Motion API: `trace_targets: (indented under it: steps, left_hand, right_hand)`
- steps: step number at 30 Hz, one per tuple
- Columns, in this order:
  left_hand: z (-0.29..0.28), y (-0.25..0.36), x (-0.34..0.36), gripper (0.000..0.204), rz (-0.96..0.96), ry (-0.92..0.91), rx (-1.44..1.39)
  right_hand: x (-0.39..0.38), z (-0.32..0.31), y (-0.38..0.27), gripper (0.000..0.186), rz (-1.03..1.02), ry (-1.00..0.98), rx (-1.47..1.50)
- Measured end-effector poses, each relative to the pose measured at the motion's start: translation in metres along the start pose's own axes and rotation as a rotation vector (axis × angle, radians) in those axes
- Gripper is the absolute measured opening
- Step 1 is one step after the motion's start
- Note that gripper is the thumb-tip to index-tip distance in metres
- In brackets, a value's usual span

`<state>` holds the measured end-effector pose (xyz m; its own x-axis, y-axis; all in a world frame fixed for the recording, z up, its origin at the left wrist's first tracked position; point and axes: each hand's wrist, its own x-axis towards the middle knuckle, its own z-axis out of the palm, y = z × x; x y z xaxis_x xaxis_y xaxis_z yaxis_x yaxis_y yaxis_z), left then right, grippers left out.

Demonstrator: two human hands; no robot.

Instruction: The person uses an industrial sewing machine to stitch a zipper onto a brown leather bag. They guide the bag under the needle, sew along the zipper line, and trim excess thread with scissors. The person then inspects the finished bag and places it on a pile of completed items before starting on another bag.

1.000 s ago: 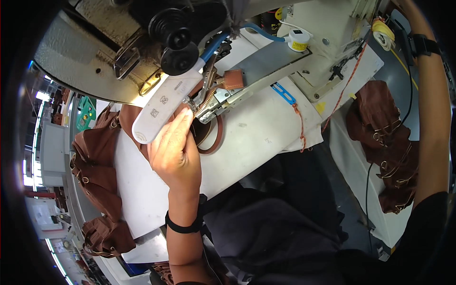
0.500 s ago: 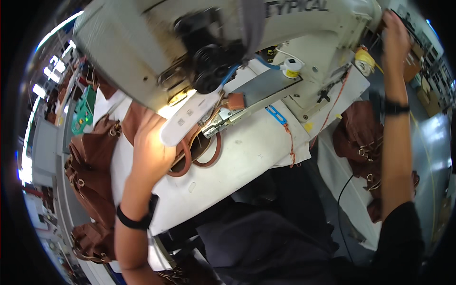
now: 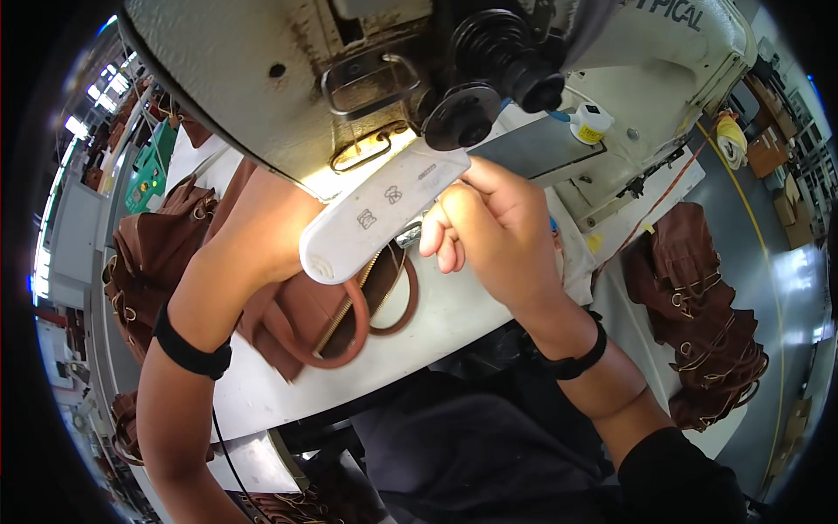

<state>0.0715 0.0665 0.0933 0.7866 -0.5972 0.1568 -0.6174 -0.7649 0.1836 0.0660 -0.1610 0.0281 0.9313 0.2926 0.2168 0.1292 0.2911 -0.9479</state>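
Reaching in at the machine with both hands

The fingers of your right hand are curled together; whether they pinch anything, I cannot tell. Your left hand goes behind the white bar, which hides its fingers, so their state I cannot tell either. The brown bag lies below and left of your right fingers, its handles curving toward you. Under it, nearer you than your fingers, spreads the white table, lightly marked. Left of your left hand, brown bags sit heaped near a green box. Well right of your right fingers, more bags lie piled. Beyond them a yellow line crosses the grey floor, with cartons farther off.
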Motion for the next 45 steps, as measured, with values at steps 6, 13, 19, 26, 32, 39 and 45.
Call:
trace_targets:
  steps: [6,13,19,26,32,39,45]
  left_hand:
    - [0.019,-0.007,-0.032,0.035,-0.129,0.126,-0.192]
    - [0.026,0.016,-0.028,0.021,-0.278,0.182,-0.454]
    - [0.021,0.027,-0.034,0.023,-0.442,0.177,-0.578]
    - [0.04,0.021,-0.042,0.023,-0.628,0.246,-0.581]
    - [0.031,0.037,-0.037,0.023,-0.519,0.172,-0.691]
    - [0.032,0.034,-0.033,0.02,-0.586,0.287,-0.615]
    - [0.036,0.045,-0.032,0.017,-0.395,0.385,-0.331]
  right_hand:
    - [0.005,-0.015,0.008,0.026,0.064,-0.119,0.074]
    - [0.009,-0.01,0.003,0.023,0.113,-0.131,0.11]
    - [0.005,-0.008,0.003,0.019,0.108,-0.121,-0.037]
    - [-0.002,-0.012,0.005,0.02,0.086,-0.077,-0.089]
    - [-0.056,-0.047,0.038,0.022,0.136,0.019,-0.052]
    - [-0.101,-0.045,0.06,0.023,0.234,-0.046,-0.005]
    - [-0.107,-0.045,0.056,0.023,0.285,-0.089,0.011]
